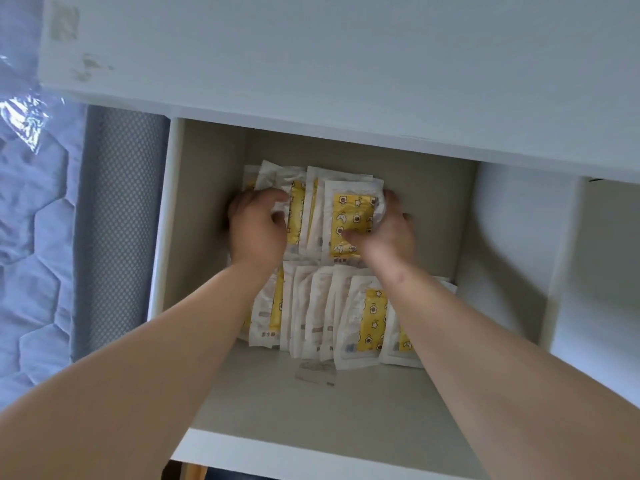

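In the drawer [311,452], the back row of packets [349,216] sits behind the front row of packets [346,313]; a mattress [31,237] lies left.

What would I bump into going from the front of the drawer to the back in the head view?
Drawer's white front edge → small flat scrap → near row of yellow-and-white packets → far row of packets → drawer's back wall.
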{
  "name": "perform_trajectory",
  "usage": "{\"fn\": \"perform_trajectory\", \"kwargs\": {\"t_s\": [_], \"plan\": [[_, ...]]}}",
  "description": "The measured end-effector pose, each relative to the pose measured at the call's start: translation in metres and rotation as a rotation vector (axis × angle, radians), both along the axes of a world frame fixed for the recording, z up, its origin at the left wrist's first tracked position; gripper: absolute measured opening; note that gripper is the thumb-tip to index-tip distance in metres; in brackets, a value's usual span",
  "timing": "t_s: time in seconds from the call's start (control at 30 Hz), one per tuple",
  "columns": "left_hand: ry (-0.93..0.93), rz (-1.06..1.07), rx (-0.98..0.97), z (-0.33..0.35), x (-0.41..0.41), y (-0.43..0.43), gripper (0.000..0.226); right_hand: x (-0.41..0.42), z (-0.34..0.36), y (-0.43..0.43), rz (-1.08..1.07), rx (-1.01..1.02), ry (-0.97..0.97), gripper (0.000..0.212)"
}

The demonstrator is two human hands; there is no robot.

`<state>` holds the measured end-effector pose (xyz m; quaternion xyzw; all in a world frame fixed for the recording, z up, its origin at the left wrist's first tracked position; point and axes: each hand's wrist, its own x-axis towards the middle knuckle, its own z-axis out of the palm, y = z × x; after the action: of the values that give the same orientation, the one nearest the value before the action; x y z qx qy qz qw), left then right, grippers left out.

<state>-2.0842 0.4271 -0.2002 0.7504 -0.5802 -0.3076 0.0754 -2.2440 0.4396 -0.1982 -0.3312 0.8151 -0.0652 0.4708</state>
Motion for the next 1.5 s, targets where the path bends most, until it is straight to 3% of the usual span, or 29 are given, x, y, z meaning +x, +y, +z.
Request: {"fn": "perform_trajectory", "kwargs": {"t_s": [0.1,0.4,0.5,0.67,0.93,1.13,1.33,1.5], "plan": [[0.042,0.043,0.016,0.005,-0.003,-0.006,0.029,0.002,0.000,-0.002,-0.038,-0.007,0.001,0.080],[-0.054,0.135,0.286,0.012,-0.012,-0.016,0.082,0.013,0.003,-0.009,-0.022,-0.026,0.092,0.067],[-0.121,0.012,0.341,0.014,-0.013,-0.020,0.072,0.013,0.002,-0.008,-0.024,-0.048,0.080,0.071],[-0.113,-0.168,0.244,0.014,-0.010,-0.021,0.046,0.015,0.000,-0.009,-0.025,-0.056,0.026,0.071],[-0.209,-0.319,0.238,0.022,0.004,-0.033,0.064,0.051,-0.008,-0.013,0.027,-0.102,-0.040,0.060],[-0.373,-0.443,0.243,0.024,0.002,-0.033,0.058,0.056,-0.004,-0.021,-0.001,-0.099,-0.102,0.062],[-0.457,-0.550,0.216,0.022,-0.006,-0.025,0.079,0.034,0.000,-0.014,0.120,-0.088,0.159,0.046],[-0.341,-0.621,0.195,0.016,-0.008,-0.028,0.079,0.026,-0.008,-0.019,-0.177,-0.106,0.032,0.047]]}}
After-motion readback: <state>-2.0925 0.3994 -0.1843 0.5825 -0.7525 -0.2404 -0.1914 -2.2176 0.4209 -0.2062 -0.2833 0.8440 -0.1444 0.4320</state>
